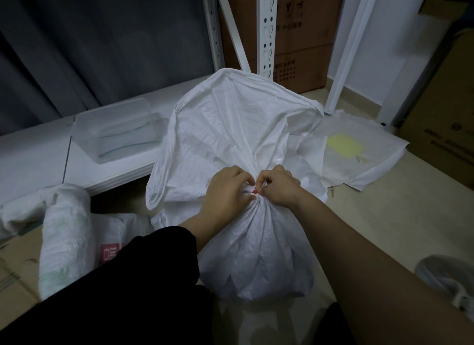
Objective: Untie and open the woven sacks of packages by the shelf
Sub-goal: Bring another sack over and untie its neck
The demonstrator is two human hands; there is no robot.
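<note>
A white woven sack [256, 254] lies on the floor in front of me, bulging below a cinched neck, with its loose top flap [238, 121] spread out toward the shelf. A small red tie [254, 191] binds the neck. My left hand [225, 188] pinches the gathered neck from the left. From the right, my right hand [279, 184] pinches at the red tie with its fingertips. The two hands almost touch. What is inside the sack is hidden.
A white metal shelf frame [268, 28] stands behind the sack with brown cartons [302, 49]. A clear plastic bin [118, 131] rests on the low white shelf board. A flat white sack with a yellow label [343, 145] lies at right; crumpled sacks [64, 237] at left.
</note>
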